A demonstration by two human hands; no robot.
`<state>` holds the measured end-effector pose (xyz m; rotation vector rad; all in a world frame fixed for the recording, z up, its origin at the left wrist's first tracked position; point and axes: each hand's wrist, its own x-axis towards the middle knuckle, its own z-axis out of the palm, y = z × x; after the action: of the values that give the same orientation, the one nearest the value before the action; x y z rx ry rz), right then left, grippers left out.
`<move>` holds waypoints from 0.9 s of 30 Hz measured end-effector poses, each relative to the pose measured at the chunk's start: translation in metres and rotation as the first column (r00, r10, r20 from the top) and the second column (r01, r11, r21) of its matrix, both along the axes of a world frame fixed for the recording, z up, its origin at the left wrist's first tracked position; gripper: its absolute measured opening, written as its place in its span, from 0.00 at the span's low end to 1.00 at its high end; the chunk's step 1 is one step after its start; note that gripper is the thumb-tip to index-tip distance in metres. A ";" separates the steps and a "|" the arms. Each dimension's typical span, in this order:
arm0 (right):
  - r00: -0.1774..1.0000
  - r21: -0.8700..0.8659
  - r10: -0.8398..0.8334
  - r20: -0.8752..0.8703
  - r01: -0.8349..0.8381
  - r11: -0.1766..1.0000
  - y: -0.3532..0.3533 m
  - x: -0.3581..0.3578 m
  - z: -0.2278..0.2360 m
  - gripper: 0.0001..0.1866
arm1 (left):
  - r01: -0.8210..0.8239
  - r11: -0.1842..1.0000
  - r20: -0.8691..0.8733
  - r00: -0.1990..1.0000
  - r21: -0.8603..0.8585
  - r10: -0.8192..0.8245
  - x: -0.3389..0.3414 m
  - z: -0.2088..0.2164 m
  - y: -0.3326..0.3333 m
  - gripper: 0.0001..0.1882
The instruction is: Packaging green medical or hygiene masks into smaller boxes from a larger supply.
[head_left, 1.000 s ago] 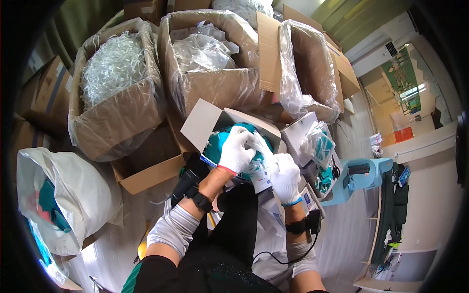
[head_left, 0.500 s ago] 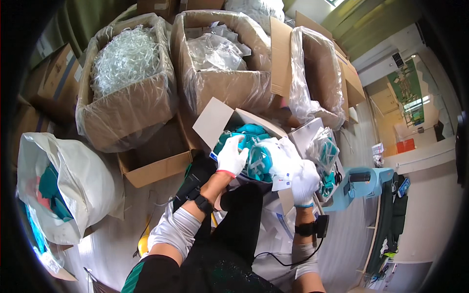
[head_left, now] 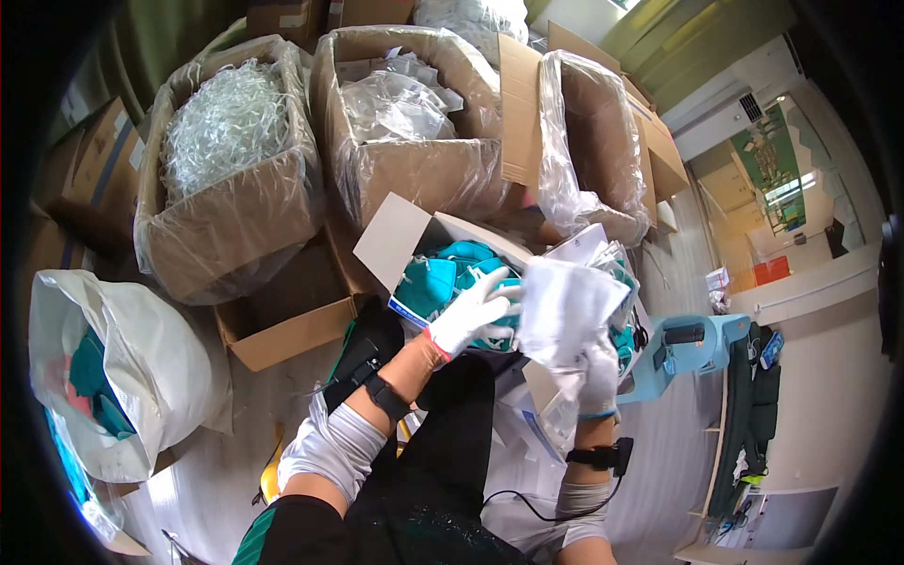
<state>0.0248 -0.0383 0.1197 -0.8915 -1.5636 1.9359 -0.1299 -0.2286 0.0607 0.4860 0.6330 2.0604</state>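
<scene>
My left hand (head_left: 471, 313), in a white glove, is stretched over an open carton (head_left: 386, 241) with its fingers apart. Teal cup-shaped face masks (head_left: 426, 286) with white straps fill that carton, just beyond and beside my fingertips. My right hand (head_left: 597, 379), also gloved, is closed round the lower part of a bunch of white sheets (head_left: 570, 299), smeared by motion. The sheets stand up between the two hands and hide part of the carton's right side. Whether they are paper or thin bags, I cannot tell.
Behind stand three plastic-lined boxes: one of white straps (head_left: 226, 127), one of clear bags (head_left: 400, 104), one at right (head_left: 598, 132). A white sack (head_left: 165, 358) with teal pieces is at left. At right are a smaller box of teal items (head_left: 623, 344) and a light-blue stool (head_left: 673, 353).
My left hand's fingers have opened and come away from the masks, shifting right. The white sheets in my right hand have been raised upright. The view has shifted slightly.
</scene>
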 end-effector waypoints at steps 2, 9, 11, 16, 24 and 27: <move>0.993 0.084 0.093 0.070 -0.099 0.992 -0.002 0.000 -0.013 0.17 | 0.057 0.991 -0.027 0.998 0.118 -0.054 0.000 -0.014 0.013 0.37; 0.993 0.017 -0.118 0.020 0.118 0.993 -0.052 -0.037 -0.034 0.16 | -0.225 0.924 -0.488 0.872 -0.310 0.049 0.041 -0.044 0.016 0.26; 0.987 0.257 -0.143 -0.075 0.158 0.954 -0.060 -0.044 -0.049 0.17 | -0.528 0.739 -0.908 0.273 -0.419 -0.319 0.031 -0.038 0.016 0.27; 0.996 -0.048 0.075 -0.044 -0.077 0.996 -0.069 -0.023 -0.037 0.23 | -0.388 0.894 -0.279 0.905 -0.226 0.322 -0.048 -0.103 0.003 0.24; 0.945 -0.111 0.024 0.327 0.013 0.994 -0.070 0.019 -0.039 0.13 | -0.175 0.907 0.332 0.890 -0.384 0.313 -0.356 0.007 0.004 0.22; 0.896 0.001 0.055 0.440 -0.062 0.998 -0.071 0.037 -0.025 0.11 | -0.120 0.971 0.370 0.909 -0.207 0.191 -0.375 -0.018 0.023 0.24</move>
<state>0.0622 -0.1095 0.0947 -1.3645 -1.8685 1.8425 -0.5052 -0.2058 0.0426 -0.0852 0.6238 2.1424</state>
